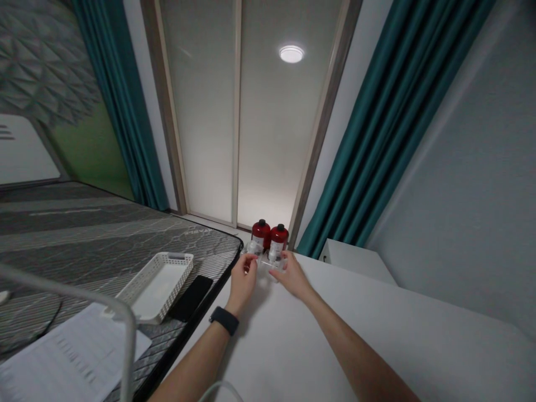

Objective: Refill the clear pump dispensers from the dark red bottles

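Two red bottles with black caps and white labels, a left bottle (261, 230) and a right bottle (280, 234), stand upright side by side at the far end of the white tabletop (288, 340). In front of them are white pump heads (273, 255) in clear plastic packaging (265, 264). My left hand (243, 277), with a dark band on its wrist, has its fingers pinched together at the packaging's left side. Thumb and fingers of my right hand (295, 276) grip the packaging from the right. Its exact shape is hard to make out.
Left of the tabletop, a grey patterned mattress (104, 223) holds a white basket (157, 285), a black phone (191, 298) and printed sheets (71, 357). A pale metal bar (128, 346) crosses the lower left. A white cabinet (355, 259) and teal curtain (377, 134) stand behind.
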The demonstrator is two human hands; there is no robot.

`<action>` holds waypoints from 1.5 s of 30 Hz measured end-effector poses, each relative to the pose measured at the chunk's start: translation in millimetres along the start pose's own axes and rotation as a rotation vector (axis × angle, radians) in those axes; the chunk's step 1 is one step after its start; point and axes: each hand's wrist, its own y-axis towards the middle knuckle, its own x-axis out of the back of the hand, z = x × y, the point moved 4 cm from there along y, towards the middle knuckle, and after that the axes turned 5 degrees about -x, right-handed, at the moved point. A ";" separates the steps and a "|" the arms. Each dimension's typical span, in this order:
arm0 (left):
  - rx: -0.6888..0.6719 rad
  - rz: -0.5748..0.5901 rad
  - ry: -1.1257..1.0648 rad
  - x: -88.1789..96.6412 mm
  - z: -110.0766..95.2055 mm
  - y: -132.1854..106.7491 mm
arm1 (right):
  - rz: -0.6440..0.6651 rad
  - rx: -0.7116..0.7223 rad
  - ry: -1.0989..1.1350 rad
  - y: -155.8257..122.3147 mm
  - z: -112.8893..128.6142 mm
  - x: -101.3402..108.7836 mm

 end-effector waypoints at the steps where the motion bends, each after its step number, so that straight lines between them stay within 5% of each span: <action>1: -0.028 0.016 0.004 -0.1 -5.1 -0.6 | 0.005 -0.001 0.022 -3.9 0.5 2.7; 10: -0.256 0.351 -0.040 -16.8 -31.1 -15.7 | 0.169 0.029 0.211 -56.8 16.9 42.9; 17: -0.245 0.691 -0.146 -25.3 -45.0 -22.6 | 0.197 0.055 0.198 -77.5 14.7 50.9; 33: -0.111 0.702 -0.092 -39.0 -31.6 -37.4 | 0.138 0.031 0.170 -103.0 0.9 42.5; 39: -0.138 0.943 -0.099 -41.3 -40.5 -51.5 | 0.179 -0.025 0.171 -124.1 -3.4 74.3; 45: -0.139 0.967 -0.137 -66.7 -69.8 -69.9 | 0.115 -0.036 0.242 -151.5 -10.4 115.8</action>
